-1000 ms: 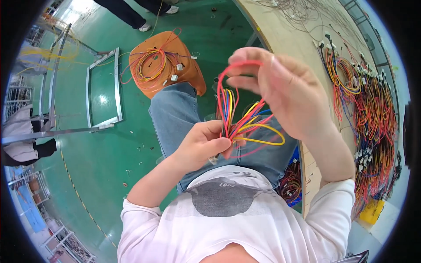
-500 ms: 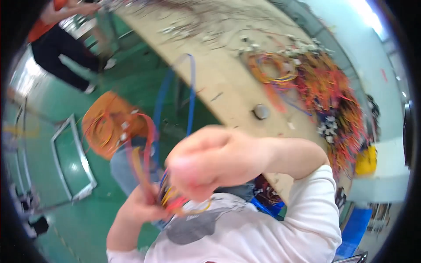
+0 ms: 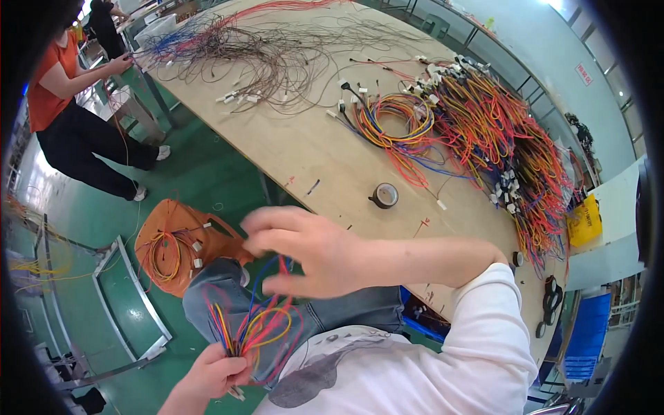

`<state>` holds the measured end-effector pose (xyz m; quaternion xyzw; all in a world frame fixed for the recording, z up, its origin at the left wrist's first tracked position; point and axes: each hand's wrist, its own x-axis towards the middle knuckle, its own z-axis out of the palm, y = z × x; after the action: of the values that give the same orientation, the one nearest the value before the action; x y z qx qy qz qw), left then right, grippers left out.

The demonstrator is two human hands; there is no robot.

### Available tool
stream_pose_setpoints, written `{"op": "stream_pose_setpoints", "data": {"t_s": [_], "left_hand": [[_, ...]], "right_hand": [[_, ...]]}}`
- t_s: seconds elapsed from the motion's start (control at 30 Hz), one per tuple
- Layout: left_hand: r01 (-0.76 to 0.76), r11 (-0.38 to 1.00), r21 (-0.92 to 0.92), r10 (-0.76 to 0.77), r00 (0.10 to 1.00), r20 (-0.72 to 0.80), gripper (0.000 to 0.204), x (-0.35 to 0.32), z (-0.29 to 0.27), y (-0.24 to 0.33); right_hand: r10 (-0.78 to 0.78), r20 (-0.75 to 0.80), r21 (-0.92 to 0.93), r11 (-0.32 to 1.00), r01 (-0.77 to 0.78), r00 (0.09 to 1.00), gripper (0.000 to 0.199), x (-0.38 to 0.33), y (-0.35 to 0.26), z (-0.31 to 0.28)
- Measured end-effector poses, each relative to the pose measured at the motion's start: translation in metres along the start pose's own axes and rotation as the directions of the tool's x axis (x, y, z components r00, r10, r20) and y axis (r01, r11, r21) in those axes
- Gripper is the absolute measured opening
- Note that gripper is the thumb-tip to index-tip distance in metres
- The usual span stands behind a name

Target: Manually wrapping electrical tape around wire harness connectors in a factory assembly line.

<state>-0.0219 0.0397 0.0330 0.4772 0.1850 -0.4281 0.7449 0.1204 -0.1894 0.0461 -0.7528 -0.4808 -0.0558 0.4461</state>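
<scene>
My left hand [image 3: 220,370], low in the view, is closed around a bundle of coloured wires [image 3: 238,340]. Red, yellow, orange and blue strands fan out above its fingers, and pale ends stick out below. Some strands bend into loops over my jeans. Up and to the right of it, my right hand [image 3: 311,252] reaches across with fingers and thumb apart, its fingertips smeared by motion. Red and blue strands rise close to its thumb and fingers; whether they touch it I cannot tell.
An orange stool [image 3: 197,259] at left bears a coil of wires [image 3: 166,256]. On the wooden table [image 3: 277,149] lie a tape roll [image 3: 384,196], a coiled harness [image 3: 394,121], a big heap of wire harnesses [image 3: 494,131] and thin dark wires [image 3: 256,59]. A person [image 3: 76,104] stands at far left.
My right hand has moved up and left, away from my left hand, and its fingers have spread. My left hand has come lower with the bundle. A long blue loop no longer stands up above.
</scene>
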Motion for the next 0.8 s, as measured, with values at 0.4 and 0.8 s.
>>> {"op": "stream_pose_setpoints", "data": {"t_s": [0.4,0.8], "left_hand": [[-0.165,-0.741,0.650,0.567,0.364,0.739,0.021,0.081,0.130,0.165],[-0.644,-0.289,0.709,0.358,0.614,0.703,0.011,0.202,0.074,0.077]], "right_hand": [[-0.105,0.110,-0.753,0.641,0.152,0.988,0.008,0.008,0.009,-0.124],[0.411,-0.198,-0.807,0.446,-0.386,0.890,0.058,-0.053,0.160,-0.140]]}}
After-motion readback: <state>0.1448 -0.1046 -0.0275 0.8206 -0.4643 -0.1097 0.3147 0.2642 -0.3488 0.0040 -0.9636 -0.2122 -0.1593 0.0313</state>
